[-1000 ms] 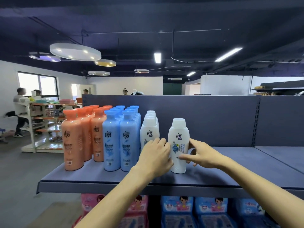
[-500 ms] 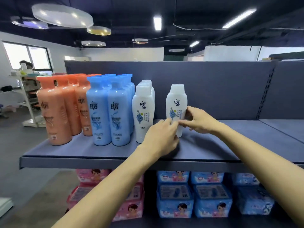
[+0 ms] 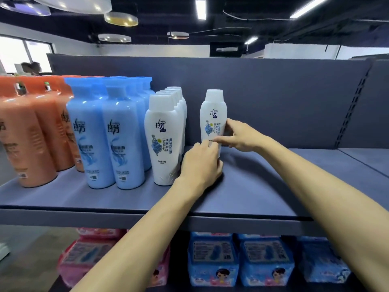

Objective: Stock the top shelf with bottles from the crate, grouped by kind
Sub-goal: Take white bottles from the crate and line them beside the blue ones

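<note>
Head view only.

Gripping a lone white bottle with the right hand: curling round the bottle's right flank, stretching one digit across the low front of the label.

Holding the same bottle low on its left side with the left hand: showing knuckles to the camera, curling narrow, covering the bottle's foot.

Standing upright between the two hands, white cap well above both. Being unable to tell whether the foot is touching the top shelf, hidden behind the left hand.

Lining up just left of the left hand: a row of white bottles, front one nearly touching the wrist, a gap separating the row from the held bottle.

Standing farther left of that hand: blue bottles in two files, then orange bottles running out of frame.

Rising behind both hands: grey back panel.

Lying bare right of the right hand: shelf surface only.

Sitting below both forearms, on the lower level: pink packs under the left arm, blue packs between the two arms.
</note>
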The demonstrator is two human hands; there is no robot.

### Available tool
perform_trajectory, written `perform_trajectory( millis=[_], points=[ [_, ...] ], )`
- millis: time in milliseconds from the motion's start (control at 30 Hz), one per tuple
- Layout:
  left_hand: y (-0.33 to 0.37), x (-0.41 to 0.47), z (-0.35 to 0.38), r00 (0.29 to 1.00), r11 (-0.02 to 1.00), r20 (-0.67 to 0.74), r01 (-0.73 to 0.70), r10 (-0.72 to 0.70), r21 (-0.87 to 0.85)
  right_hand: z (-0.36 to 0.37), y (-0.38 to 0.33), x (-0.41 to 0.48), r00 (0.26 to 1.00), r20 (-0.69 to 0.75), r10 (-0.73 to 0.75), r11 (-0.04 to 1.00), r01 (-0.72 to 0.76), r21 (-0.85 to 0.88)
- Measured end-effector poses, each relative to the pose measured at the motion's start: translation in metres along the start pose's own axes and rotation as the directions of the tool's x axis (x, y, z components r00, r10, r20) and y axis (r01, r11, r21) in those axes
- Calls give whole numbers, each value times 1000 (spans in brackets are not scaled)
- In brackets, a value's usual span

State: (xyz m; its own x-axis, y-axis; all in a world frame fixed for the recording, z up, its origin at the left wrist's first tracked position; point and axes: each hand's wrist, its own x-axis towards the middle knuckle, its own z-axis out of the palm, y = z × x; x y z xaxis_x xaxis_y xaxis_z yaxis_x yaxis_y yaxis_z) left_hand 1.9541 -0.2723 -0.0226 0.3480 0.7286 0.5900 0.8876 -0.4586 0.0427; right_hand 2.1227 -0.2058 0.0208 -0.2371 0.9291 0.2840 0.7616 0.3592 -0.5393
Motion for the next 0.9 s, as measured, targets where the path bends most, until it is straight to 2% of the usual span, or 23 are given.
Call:
perform_trajectory(
  millis=[200,400,567,733,800,900],
  points=[
    [-2,5,11,1000,999,19,-15,14,44,9,4,23,1000,9,6,998,-6,59],
    [-1,11,14,998,996,41,39,-42,74,16,-4,40,1000,-13,-7,1000,6,-19],
    [-7,17,17,998,996,13,65,-66,68,20,-6,50,1000,-18,5,1000,-6,-17],
    [-11,16,22,997,996,6,73,-73,49,34,-6,50,981,-196,8,1000,-4,21],
    [-11,16,22,997,996,-5,77,-77,33,35,-6,51,968,-252,20,997,-2,73],
    [-11,17,25,997,997,-20,74,-73,23,34,-7,51,952,-302,40,998,-23,60]
  ],
)
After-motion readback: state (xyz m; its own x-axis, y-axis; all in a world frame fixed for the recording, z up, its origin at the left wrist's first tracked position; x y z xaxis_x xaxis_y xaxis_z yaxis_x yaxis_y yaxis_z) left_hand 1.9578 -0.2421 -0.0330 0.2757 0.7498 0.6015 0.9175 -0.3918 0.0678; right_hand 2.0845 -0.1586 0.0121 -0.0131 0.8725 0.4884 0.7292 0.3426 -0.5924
